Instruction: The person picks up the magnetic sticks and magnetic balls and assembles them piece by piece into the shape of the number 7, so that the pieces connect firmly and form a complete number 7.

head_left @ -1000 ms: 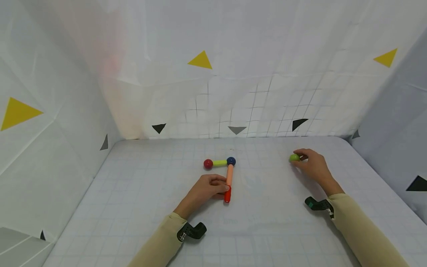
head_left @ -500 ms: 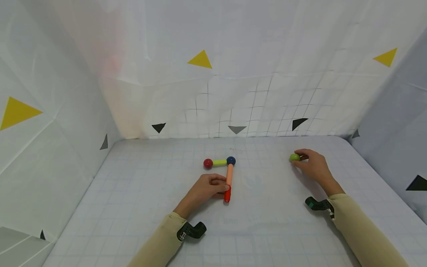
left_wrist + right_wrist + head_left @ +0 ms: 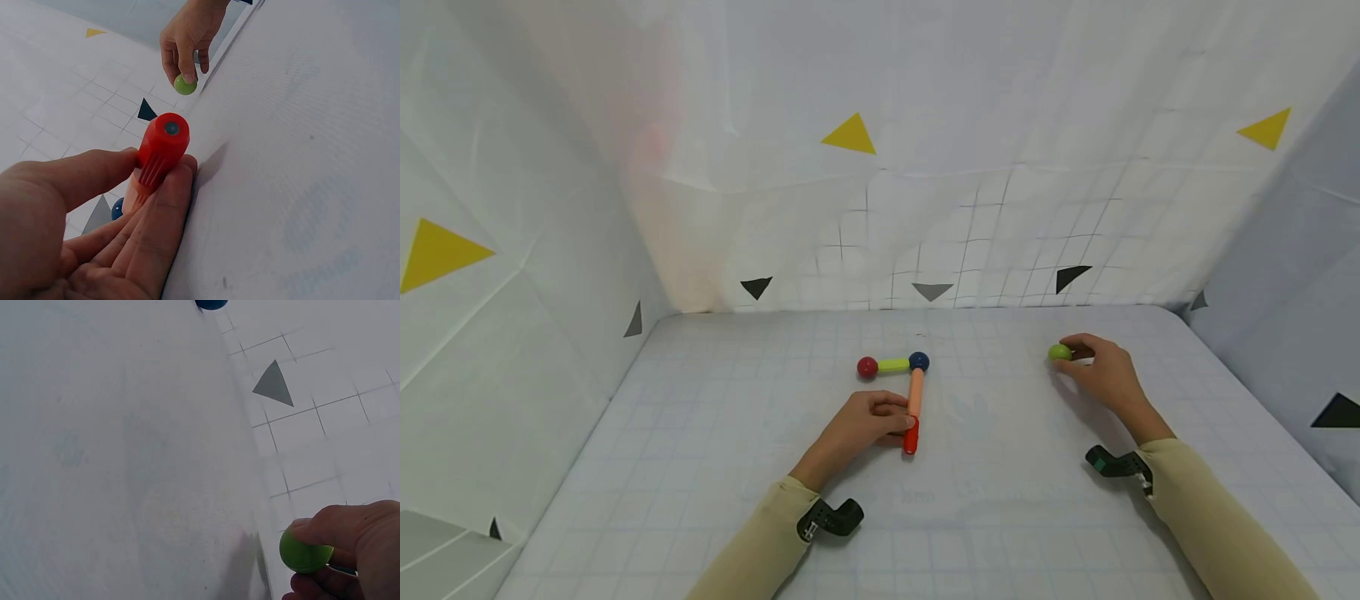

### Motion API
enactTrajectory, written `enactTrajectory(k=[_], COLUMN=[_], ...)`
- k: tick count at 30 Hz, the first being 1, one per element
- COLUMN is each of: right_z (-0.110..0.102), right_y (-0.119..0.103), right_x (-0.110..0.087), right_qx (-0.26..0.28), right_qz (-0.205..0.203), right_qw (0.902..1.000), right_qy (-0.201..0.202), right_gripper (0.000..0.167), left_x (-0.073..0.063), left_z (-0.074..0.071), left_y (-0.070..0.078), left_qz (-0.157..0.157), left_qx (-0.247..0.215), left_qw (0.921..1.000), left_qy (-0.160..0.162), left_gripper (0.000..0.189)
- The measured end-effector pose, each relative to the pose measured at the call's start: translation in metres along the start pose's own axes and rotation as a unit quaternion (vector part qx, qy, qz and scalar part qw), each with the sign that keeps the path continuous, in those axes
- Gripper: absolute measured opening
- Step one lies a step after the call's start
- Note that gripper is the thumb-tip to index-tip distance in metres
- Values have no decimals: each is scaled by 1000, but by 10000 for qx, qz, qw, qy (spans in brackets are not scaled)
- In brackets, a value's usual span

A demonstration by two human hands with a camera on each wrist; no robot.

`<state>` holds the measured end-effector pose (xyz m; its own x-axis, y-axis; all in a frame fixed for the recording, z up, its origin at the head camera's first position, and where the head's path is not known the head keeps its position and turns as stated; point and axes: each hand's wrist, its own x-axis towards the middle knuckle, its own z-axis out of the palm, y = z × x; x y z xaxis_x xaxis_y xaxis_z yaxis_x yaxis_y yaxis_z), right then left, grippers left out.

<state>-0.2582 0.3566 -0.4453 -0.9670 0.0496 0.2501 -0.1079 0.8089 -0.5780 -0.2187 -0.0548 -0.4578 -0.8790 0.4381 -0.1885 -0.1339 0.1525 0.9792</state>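
My left hand (image 3: pixel 868 421) pinches a red rod (image 3: pixel 912 437) between thumb and fingers. In the left wrist view, the rod's near end shows a round grey disc (image 3: pixel 172 128). End to end with it lies an orange rod (image 3: pixel 916 390), which reaches a dark blue ball (image 3: pixel 919 361). From that ball a yellow-green rod (image 3: pixel 893 365) runs left to a dark red ball (image 3: pixel 867 367). Far to the right, my right hand (image 3: pixel 1101 373) holds a green ball (image 3: pixel 1060 352) between thumb and fingertips, close to the tabletop. The right wrist view shows the thumb on top of this ball.
Both hands are over a white table (image 3: pixel 1000 517) with a faint grid. White sheeting (image 3: pixel 760 192) rises behind it and at both sides, marked with yellow and dark triangles. Each wrist carries a black camera mount, such as the left camera mount (image 3: pixel 831 518).
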Motion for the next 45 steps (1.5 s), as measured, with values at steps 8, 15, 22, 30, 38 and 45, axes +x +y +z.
enactTrajectory(k=[8, 15, 22, 30, 38, 45], right_z=[0, -3, -3, -3, -3, -2], right_y=[-6, -13, -21, -28, -37, -46], right_x=[-1, -5, -10, -13, -16, -19], right_qx=[55, 141, 318, 389, 400, 452], right_qz=[-27, -128, -192, -372, -514, -518], right_qw=[10000, 9997, 9992, 9983, 9976, 9975], right_qy=[61, 136, 160, 227, 241, 191], right_gripper=[44, 42, 42, 41, 41, 42], left_x=[0, 1, 0, -1, 0, 0], left_z=[0, 0, 0, 0, 0, 0], left_y=[-1, -2, -1, 0, 0, -1], left_qz=[-109, -84, -86, -72, -127, -166], left_qx=[-23, -68, -40, -34, -19, -22], left_qw=[9999, 9999, 10000, 10000, 9999, 9998], left_qy=[42, 11, 21, 37, 49, 61], left_gripper=[37, 39, 39, 39, 40, 39])
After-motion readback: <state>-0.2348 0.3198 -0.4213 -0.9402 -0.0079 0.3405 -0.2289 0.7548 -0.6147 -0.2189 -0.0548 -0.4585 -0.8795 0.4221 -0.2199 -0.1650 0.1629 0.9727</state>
